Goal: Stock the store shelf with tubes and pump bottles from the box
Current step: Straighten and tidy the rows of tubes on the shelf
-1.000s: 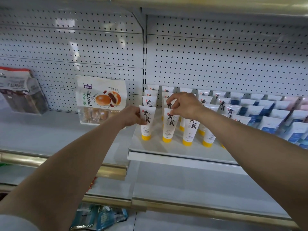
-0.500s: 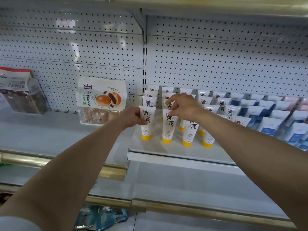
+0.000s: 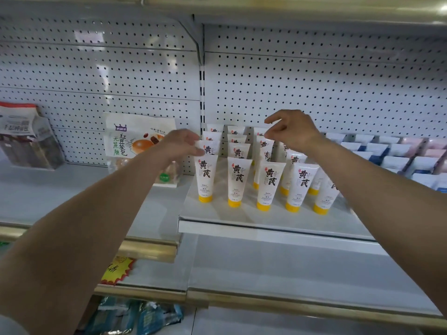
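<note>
White tubes with yellow caps stand cap-down in several rows on the raised white shelf [image 3: 266,227]. The front row holds several, among them the leftmost front tube [image 3: 205,176]. My left hand [image 3: 180,145] pinches the top left edge of the tube behind it [image 3: 210,147]. Above the third column hovers my right hand [image 3: 294,131], thumb and forefinger apart and holding nothing; its thumb tip is just over the top of a tube [image 3: 266,145]. No box or pump bottles are in view.
More white tubes with blue print [image 3: 396,163] fill the shelf to the right. A bread bag [image 3: 135,143] leans on the pegboard at left, a dark packet [image 3: 26,139] further left. A yellow price tag [image 3: 118,269] and packets [image 3: 135,317] lie below.
My right hand has let go of the second front tube and risen above the rows. My left hand has shifted from the leftmost front tube to the one behind it.
</note>
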Demonstrator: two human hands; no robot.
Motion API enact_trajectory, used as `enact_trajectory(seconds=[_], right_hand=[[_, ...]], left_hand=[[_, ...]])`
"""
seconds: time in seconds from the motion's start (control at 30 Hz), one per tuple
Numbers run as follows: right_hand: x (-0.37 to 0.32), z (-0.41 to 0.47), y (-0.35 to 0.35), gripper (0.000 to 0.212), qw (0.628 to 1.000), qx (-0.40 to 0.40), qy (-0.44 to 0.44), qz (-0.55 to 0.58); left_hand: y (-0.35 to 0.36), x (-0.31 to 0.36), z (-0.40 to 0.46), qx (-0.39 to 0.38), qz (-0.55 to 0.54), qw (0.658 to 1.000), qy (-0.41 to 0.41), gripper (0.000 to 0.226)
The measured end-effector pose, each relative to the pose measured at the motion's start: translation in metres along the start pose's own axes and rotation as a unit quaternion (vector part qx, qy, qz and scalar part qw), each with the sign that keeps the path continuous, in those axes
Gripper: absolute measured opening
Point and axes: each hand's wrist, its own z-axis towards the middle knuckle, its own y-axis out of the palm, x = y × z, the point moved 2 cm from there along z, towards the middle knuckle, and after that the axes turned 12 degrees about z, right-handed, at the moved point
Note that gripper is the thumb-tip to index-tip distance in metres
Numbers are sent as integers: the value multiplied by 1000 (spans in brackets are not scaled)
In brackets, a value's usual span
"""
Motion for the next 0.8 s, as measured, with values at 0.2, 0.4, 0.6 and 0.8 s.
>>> enact_trajectory(seconds=[0.2, 0.4, 0.6, 0.8], right_hand=[[25, -5, -24, 33, 998, 22, 49, 21], [43, 4, -19, 29, 997, 17, 70, 23], [59, 18, -9, 39, 997, -11, 61, 34], [72, 36, -6, 41, 999, -30, 33, 9]], left_hand=[[22, 58, 16, 31, 19, 995, 88, 25], [68, 102, 43, 2, 136, 984, 114, 10], [97, 119, 65, 0, 213, 972, 96, 24], [106, 119, 77, -22, 218, 970, 105, 25]])
